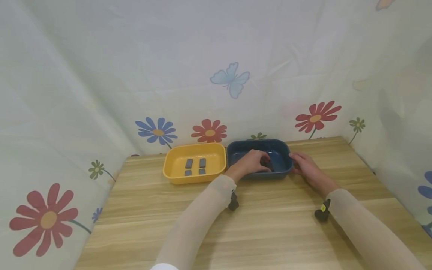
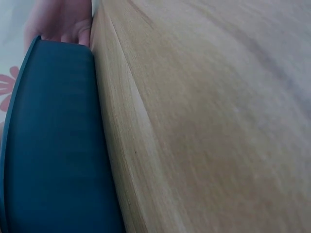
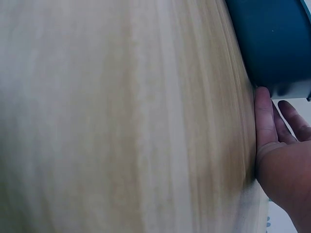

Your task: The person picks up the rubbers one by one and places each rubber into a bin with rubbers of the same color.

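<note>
My left hand (image 1: 251, 162) reaches over the near rim into the dark blue bin (image 1: 233, 148). Its thumb and fingers curve round a small dark block (image 1: 269, 165), partly covered by the hand. At the bin's right end my right hand (image 1: 308, 170) touches the outer wall with fairly straight fingers. The right wrist view shows this hand (image 3: 284, 138) low beside the bin (image 3: 272, 43), one finger along the tabletop. In the left wrist view the bin's long outer side (image 2: 58, 131) fills the left, with the right hand (image 2: 60, 22) at its far end.
A yellow bin (image 1: 167, 170) stands directly left of the blue one, holding several flat grey blocks (image 1: 189, 163). Both bins are at the back of the wood-grain table (image 1: 263, 232), against a flower-patterned cloth (image 1: 175, 75).
</note>
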Tool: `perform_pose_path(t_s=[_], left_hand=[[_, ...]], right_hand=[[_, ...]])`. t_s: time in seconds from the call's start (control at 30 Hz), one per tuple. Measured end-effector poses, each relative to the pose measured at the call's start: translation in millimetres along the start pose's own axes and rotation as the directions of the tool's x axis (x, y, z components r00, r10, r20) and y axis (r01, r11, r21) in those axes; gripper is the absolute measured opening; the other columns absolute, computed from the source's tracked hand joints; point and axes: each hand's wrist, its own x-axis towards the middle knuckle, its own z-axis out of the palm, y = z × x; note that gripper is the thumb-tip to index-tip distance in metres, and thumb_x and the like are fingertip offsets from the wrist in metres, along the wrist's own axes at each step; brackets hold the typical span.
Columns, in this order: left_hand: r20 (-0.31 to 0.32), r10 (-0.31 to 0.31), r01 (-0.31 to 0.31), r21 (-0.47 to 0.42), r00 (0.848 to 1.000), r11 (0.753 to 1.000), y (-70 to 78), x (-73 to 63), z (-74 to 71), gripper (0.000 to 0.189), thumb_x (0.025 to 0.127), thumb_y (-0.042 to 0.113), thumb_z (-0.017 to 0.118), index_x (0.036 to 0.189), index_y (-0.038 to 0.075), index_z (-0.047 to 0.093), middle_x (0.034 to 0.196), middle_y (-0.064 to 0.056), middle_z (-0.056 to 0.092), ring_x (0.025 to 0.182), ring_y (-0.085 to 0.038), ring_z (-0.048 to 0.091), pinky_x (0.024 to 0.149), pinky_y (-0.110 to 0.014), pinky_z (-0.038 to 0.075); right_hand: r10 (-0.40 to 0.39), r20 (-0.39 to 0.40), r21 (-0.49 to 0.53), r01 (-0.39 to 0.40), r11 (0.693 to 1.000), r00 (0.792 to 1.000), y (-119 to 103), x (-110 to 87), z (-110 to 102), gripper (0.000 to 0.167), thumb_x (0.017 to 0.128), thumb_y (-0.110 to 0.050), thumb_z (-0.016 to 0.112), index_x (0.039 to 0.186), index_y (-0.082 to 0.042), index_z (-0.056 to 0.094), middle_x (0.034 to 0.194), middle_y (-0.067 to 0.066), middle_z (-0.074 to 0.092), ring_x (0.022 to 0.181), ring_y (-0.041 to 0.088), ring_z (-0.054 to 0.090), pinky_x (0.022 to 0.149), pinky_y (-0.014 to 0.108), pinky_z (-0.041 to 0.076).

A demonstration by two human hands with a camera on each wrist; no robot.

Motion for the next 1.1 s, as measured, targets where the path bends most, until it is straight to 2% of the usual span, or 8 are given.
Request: perform_pose_path(t_s=[0.3,0.4,0.53,0.67,0.8,0.93,1.03,1.1], left_hand=[[0.011,0.001,-0.002,0.028,1.000,1.000,0.5,1.8,2.6,0.046,0.087,0.034,0.091,0.124,0.011,0.076,0.115,0.001,0.077,0.101,-0.008,0.070,0.090,-0.019,0.054],[0.006,0.003,-0.003,0.037,1.000,0.999,-0.3,2.1,0.5,0.046,0.087,0.034,0.091,0.123,0.011,0.076,0.114,0.001,0.077,0.100,-0.008,0.069,0.089,-0.019,0.054],[0.001,-0.013,0.013,0.041,1.000,0.999,-0.6,0.2,-1.3,0.046,0.087,0.035,0.090,0.124,0.012,0.076,0.114,0.001,0.077,0.101,-0.009,0.069,0.091,-0.021,0.054],[-0.008,-0.038,0.038,0.027,0.999,0.999,-0.6,-3.4,-1.0,0.046,0.089,0.037,0.088,0.125,0.012,0.075,0.116,0.001,0.076,0.105,-0.010,0.069,0.094,-0.021,0.054],[-0.075,-0.076,0.074,-0.028,0.994,0.997,-1.8,-5.8,-1.5,0.042,0.093,0.043,0.083,0.122,0.014,0.075,0.117,0.003,0.075,0.107,-0.009,0.068,0.095,-0.023,0.055],[-0.203,-0.115,0.095,-0.105,0.972,0.990,-3.7,-7.6,-7.2,0.040,0.099,0.048,0.075,0.124,0.016,0.074,0.118,0.005,0.074,0.109,-0.008,0.067,0.098,-0.025,0.054],[-0.274,-0.100,0.056,-0.162,0.957,0.985,-3.0,-10.0,-19.9,0.040,0.102,0.045,0.071,0.129,0.015,0.074,0.120,0.005,0.074,0.113,-0.009,0.067,0.101,-0.025,0.053],[-0.283,-0.071,0.018,-0.184,0.957,0.983,0.0,-13.1,-32.0,0.041,0.103,0.043,0.070,0.131,0.014,0.073,0.121,0.003,0.074,0.115,-0.010,0.067,0.103,-0.025,0.052]], right_hand=[[-0.003,-0.003,0.012,0.003,1.000,1.000,2,0.3,0,0.063,0.115,-0.037,0.045,0.156,0.010,0.038,0.157,0.031,0.041,0.112,0.003,0.059,0.093,0.023,0.058],[-0.006,-0.001,0.006,0.006,1.000,1.000,1,2.1,1,0.062,0.115,-0.037,0.044,0.155,0.010,0.038,0.156,0.031,0.043,0.111,0.004,0.060,0.092,0.023,0.058],[-0.008,0.008,0.003,0.008,1.000,1.000,0,4.7,3,0.064,0.115,-0.039,0.044,0.156,0.010,0.037,0.157,0.031,0.041,0.124,0.016,0.057,0.093,0.023,0.058],[0.007,0.028,0.000,-0.007,1.000,1.000,1,6.5,4,0.068,0.115,-0.041,0.044,0.158,0.010,0.034,0.162,0.030,0.037,0.143,0.033,0.044,0.095,0.022,0.057],[0.014,0.036,-0.006,-0.014,1.000,0.999,2,9.1,4,0.069,0.115,-0.043,0.044,0.159,0.009,0.033,0.163,0.030,0.036,0.146,0.036,0.042,0.097,0.023,0.057],[0.009,0.036,-0.018,-0.009,1.000,0.999,3,12.2,3,0.069,0.114,-0.045,0.044,0.157,0.009,0.036,0.161,0.030,0.039,0.138,0.028,0.050,0.095,0.022,0.057],[0.008,0.034,-0.018,-0.008,1.000,0.999,2,14.6,3,0.069,0.114,-0.045,0.045,0.157,0.008,0.037,0.159,0.030,0.040,0.133,0.023,0.053,0.094,0.022,0.057],[0.008,0.035,-0.020,-0.007,1.000,0.999,1,15.8,2,0.069,0.114,-0.045,0.044,0.158,0.008,0.036,0.160,0.031,0.039,0.133,0.024,0.052,0.094,0.021,0.057]])
